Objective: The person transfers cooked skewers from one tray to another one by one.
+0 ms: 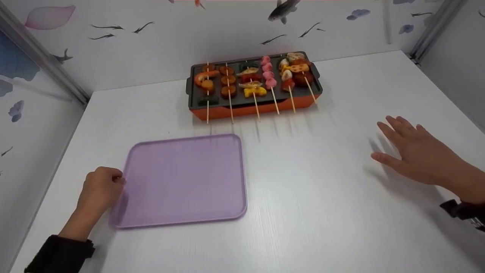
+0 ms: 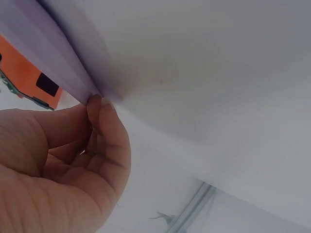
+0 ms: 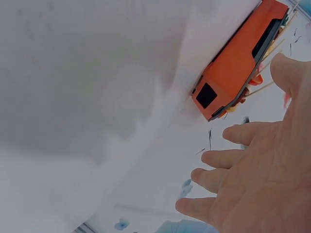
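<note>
Tray (image 1: 185, 182) plain lilac; grill (image 1: 245, 111) orange, black-topped (skewers (image 1: 268, 74) mixed: pink, yellow, red); wall (image 1: 212, 41) white, fish-patterned.

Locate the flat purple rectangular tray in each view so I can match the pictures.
Head: the flat purple rectangular tray lies mostly left of and below centre.
Left wrist: the tray slants through the upper-left corner, down to the pinching left hand.
Right wrist: not in it.
Shared landmark: the orange box-shaped grill with a dark top, in all three views.
</note>
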Motion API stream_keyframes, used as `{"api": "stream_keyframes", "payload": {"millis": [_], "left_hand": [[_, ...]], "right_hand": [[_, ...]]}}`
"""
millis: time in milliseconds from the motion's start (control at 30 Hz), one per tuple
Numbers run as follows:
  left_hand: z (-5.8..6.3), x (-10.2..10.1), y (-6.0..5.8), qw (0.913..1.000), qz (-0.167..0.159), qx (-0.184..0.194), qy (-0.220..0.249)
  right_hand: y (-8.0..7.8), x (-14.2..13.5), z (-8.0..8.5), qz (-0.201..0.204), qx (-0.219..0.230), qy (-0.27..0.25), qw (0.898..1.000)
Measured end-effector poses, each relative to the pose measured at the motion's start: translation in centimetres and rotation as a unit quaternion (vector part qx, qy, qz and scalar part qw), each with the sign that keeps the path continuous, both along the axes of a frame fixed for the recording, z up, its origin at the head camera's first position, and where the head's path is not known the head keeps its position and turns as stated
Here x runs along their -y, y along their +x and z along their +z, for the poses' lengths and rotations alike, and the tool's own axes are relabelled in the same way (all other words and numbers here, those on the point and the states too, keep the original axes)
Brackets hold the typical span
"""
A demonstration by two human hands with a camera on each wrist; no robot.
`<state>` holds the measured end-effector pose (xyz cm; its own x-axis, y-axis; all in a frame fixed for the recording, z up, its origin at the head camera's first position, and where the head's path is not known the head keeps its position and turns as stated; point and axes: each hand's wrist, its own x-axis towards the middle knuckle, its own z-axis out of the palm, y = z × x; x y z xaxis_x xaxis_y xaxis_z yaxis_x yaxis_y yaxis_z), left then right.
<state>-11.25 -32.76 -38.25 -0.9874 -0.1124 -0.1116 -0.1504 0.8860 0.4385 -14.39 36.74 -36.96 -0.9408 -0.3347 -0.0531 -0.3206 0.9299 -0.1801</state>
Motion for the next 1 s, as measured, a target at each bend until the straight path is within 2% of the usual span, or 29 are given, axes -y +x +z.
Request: {"api": "stream_keyframes", "payload": {"millis": [433,767,1000], "left_hand": [[0.0,-1.2,-0.1,0.9996,-0.023,0.0,0.016],[0.2,-2.7,-0.2,0.9988,-0.042,0.001,0.026],[0.4,-4.2,-0.1,0.9977,-0.052,0.006,0.044]], "right_hand": [[0.1,0.1,0.0,0.0,-0.001,0.0,1.0],[0.3,1.4,0.5,0.0,0.003,0.002,1.0],[0.4,3.4,0.7,0.033,-0.028,-0.018,0.999]]}}
